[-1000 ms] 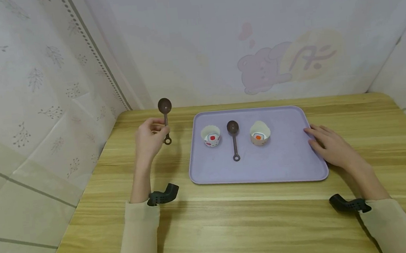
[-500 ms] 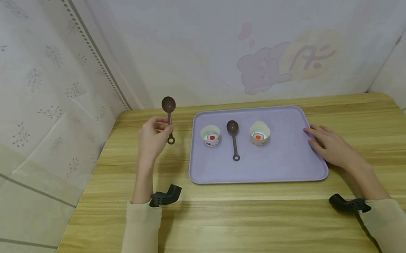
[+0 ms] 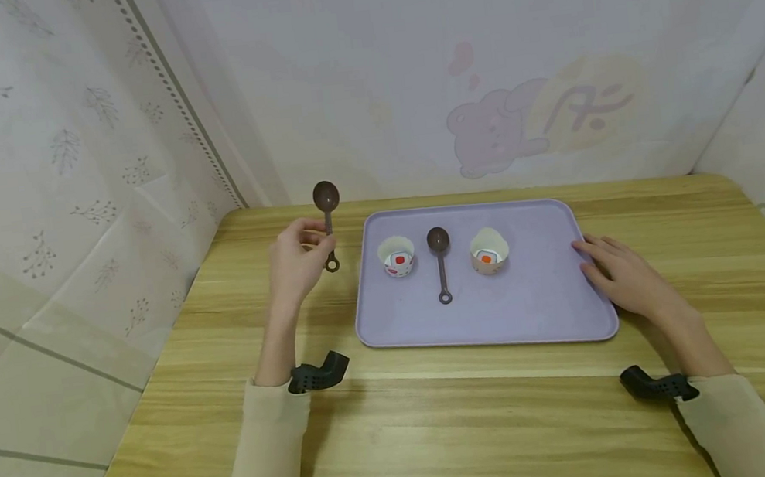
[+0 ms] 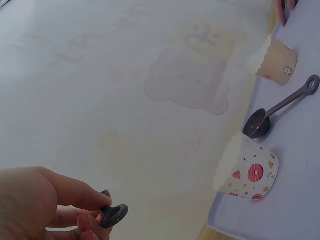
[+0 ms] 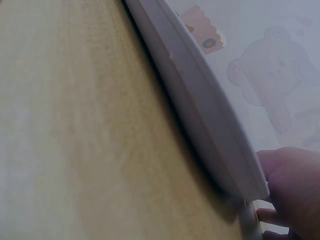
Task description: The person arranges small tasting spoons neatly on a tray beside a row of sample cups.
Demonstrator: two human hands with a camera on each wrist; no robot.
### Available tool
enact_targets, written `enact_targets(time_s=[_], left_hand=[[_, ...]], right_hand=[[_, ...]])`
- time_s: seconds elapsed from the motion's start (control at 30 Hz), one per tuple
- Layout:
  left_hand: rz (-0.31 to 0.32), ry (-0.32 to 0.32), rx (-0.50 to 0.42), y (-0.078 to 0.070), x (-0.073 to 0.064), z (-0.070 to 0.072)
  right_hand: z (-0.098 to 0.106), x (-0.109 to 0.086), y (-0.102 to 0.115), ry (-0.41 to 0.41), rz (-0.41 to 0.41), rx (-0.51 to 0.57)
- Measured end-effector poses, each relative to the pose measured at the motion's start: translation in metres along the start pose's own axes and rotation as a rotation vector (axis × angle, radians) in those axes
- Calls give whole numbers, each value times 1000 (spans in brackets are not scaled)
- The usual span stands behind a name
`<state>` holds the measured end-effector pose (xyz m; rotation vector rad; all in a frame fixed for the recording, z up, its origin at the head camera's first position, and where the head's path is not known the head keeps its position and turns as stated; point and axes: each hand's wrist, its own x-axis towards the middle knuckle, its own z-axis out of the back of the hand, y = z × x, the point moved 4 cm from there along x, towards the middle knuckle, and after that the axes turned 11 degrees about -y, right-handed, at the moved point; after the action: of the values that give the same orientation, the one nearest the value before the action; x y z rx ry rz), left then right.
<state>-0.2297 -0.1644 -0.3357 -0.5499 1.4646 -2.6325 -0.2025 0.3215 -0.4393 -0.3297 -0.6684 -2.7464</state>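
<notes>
A brown measuring spoon (image 3: 326, 197) is pinched by its handle between the thumb and fingers of my left hand (image 3: 297, 261), bowl upward, left of the tray. In the left wrist view its ring end (image 4: 115, 216) pokes out past the fingertips. My right hand (image 3: 627, 275) rests at the right rim of the lilac tray (image 3: 544, 307), fingertips on the edge. On the tray lies a second brown measuring spoon (image 3: 441, 263), bowl away from me. A paper baking cup (image 3: 397, 257) with a red mark inside stands left of it, and another paper cup (image 3: 489, 252) with an orange mark stands right.
The tray lies on a wooden table (image 3: 445, 434) against a printed cloth backdrop (image 3: 366, 85). A patterned curtain (image 3: 73, 224) hangs along the left. Black wrist mounts (image 3: 318, 372) sit at both sleeve cuffs.
My left hand has moved a little to the right, toward the tray, carrying the measuring spoon upright. The right hand, tray, cups and second spoon stay as they were.
</notes>
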Motion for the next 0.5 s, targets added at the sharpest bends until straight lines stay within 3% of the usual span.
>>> enact_targets(time_s=[0.5], left_hand=[[-37, 6, -4, -9, -5, -8]], right_hand=[[0, 1, -2, 7, -4, 0]])
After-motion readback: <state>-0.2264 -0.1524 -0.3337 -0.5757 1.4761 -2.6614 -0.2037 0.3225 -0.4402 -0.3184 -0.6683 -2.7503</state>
